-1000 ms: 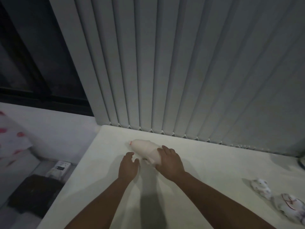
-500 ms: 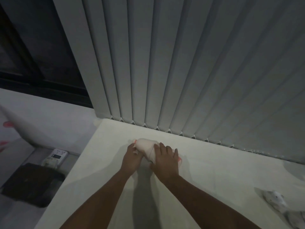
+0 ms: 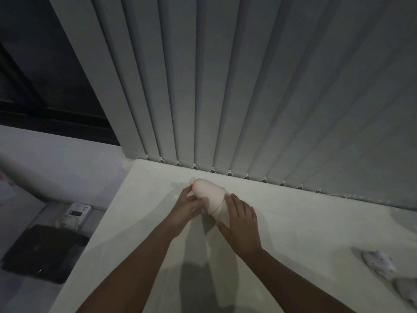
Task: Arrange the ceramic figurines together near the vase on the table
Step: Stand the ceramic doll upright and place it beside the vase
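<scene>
A pale, rounded ceramic figurine point(image 3: 208, 194) with a small red mark at its far-left tip lies tilted near the back of the white table point(image 3: 293, 222). My left hand point(image 3: 188, 205) grips its narrow left end, thumb across the body. My right hand point(image 3: 240, 219) wraps its wider right end. Two small white figurines lie at the table's right edge: one point(image 3: 380, 263) with dark dots, another point(image 3: 406, 290) partly cut off by the frame. No vase is in view.
Grey vertical blinds point(image 3: 248, 86) hang right behind the table's back edge. Left of the table, on the floor, sit a dark flat box point(image 3: 42, 251) and a white power strip point(image 3: 76, 211). A dark window point(image 3: 45, 75) is at upper left.
My left hand went from resting beside the figurine to gripping its left end. Both hands now hold it, raised slightly. The view shifted left, pushing the small figurines toward the right edge.
</scene>
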